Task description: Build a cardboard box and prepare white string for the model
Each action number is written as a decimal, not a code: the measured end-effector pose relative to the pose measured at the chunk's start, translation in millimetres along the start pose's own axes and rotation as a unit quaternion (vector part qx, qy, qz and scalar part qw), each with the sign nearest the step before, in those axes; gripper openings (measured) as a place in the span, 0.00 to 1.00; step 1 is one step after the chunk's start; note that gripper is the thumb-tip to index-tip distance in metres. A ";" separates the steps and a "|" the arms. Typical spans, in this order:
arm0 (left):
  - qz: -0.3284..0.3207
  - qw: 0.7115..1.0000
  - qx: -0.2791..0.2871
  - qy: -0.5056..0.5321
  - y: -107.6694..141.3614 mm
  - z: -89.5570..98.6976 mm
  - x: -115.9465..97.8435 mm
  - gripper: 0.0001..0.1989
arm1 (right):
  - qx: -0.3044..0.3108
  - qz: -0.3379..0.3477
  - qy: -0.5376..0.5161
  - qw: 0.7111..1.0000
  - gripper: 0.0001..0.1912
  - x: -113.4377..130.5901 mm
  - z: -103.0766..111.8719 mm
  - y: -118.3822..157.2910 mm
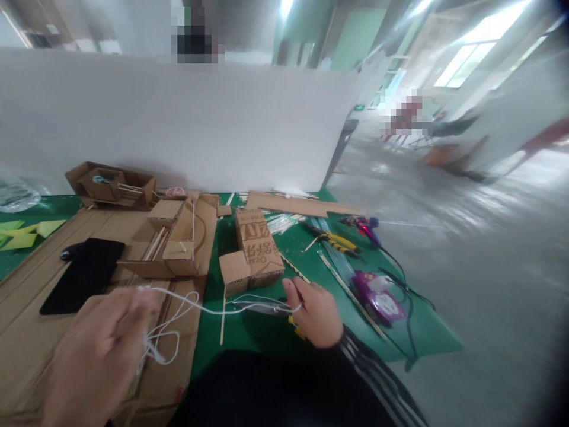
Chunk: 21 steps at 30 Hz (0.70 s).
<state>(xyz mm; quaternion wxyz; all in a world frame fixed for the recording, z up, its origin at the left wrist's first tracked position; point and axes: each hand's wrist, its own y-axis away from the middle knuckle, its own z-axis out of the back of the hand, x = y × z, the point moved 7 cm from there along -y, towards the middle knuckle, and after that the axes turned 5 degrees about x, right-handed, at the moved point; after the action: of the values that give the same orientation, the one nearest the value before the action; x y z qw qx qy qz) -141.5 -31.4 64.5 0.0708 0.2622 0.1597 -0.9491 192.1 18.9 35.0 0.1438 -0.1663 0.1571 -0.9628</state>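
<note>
- I am looking down through the head camera and reading my view like a clock, with 12 at the top.
- The white string (207, 309) is hanging in a loose curve at 7 o'clock, running from one hand to the other. Part of it is bunching in loops beside the left hand.
- The left hand (100, 350) is sitting at 8 o'clock, looking blurry. Its fingers are curling in and pinching the string at the tips.
- The right hand (317, 311) is sitting at 5 o'clock, its thumb and bent fingers pinching the string too.
- An L-shaped cardboard box (262, 267) is standing near the middle, toward 7 o'clock, on the green worktop (429, 335). A thin stick (222, 332) is lying just below it.
- A cardboard model (180, 258) is resting at 9 o'clock on a big cardboard sheet (26, 350).
- A flat black thing (84, 276) is lying on that sheet, between 8 and 9 o'clock.
- Yellow-and-black pliers (342, 243) are lying at 4 o'clock. A purple box (380, 299) is sitting farther out that way.
- Bright yellow-green papers (31, 234) are lying far off at 9 o'clock.
</note>
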 end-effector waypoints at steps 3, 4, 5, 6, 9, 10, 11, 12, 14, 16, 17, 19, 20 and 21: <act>-0.019 0.984 0.019 -0.174 0.1 -5.7 -31.8 0.27 | 0.036 -0.002 -0.059 0.998 0.06 8.5 3.5 2.8; -0.032 0.978 0.000 -0.205 1.4 -3.0 -41.0 0.28 | 0.052 0.002 -0.088 0.995 0.06 11.2 4.4 4.4; -0.046 0.974 -0.024 -0.219 3.0 1.0 -48.5 0.28 | 0.067 0.009 -0.116 0.991 0.11 13.9 5.5 6.2; -0.058 0.973 -0.049 -0.220 4.9 5.8 -53.8 0.26 | 0.078 0.016 -0.139 0.987 0.16 16.6 7.1 8.0; -0.080 0.975 -0.125 -0.168 11.3 20.7 -63.0 0.18 | 0.085 0.034 -0.169 0.981 0.23 23.0 14.5 11.0; -0.089 0.979 -0.133 -0.126 13.4 21.4 -66.8 0.15 | 0.080 0.038 -0.171 0.981 0.24 25.1 17.2 11.0; -0.105 0.984 -0.119 -0.078 15.4 17.3 -73.0 0.13 | 0.072 0.043 -0.171 0.982 0.25 27.6 19.7 10.6; -0.125 0.989 -0.079 -0.012 17.2 8.0 -81.5 0.11 | 0.061 0.049 -0.170 0.982 0.25 30.5 22.2 9.9; -0.161 0.982 0.074 0.064 23.9 -26.9 -105.9 0.10 | 0.036 0.070 -0.167 0.983 0.25 38.4 26.0 8.4; -0.195 0.967 0.149 0.065 34.4 -55.0 -131.3 0.12 | 0.020 0.100 -0.165 0.981 0.26 47.6 26.5 7.5; -0.199 0.965 0.163 0.054 37.8 -64.8 -139.8 0.15 | 0.018 0.111 -0.163 0.980 0.27 51.3 25.4 7.3; -0.183 0.967 0.178 0.026 39.2 -76.3 -144.7 0.16 | 0.023 0.115 -0.158 0.980 0.28 54.9 20.8 6.8; -0.165 0.968 0.188 0.014 37.6 -78.1 -141.0 0.15 | 0.025 0.108 -0.157 0.981 0.27 54.4 18.4 6.4; -0.144 0.970 0.198 0.005 34.7 -76.9 -133.3 0.15 | 0.026 0.099 -0.157 0.982 0.26 52.8 16.3 6.1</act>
<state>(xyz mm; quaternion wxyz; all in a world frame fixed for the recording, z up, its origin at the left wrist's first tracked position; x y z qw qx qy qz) 16.3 -31.1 62.2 -0.1211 0.2504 0.0051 -0.9605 151.8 -8.2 62.0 0.2658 -0.2954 0.1233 -0.9093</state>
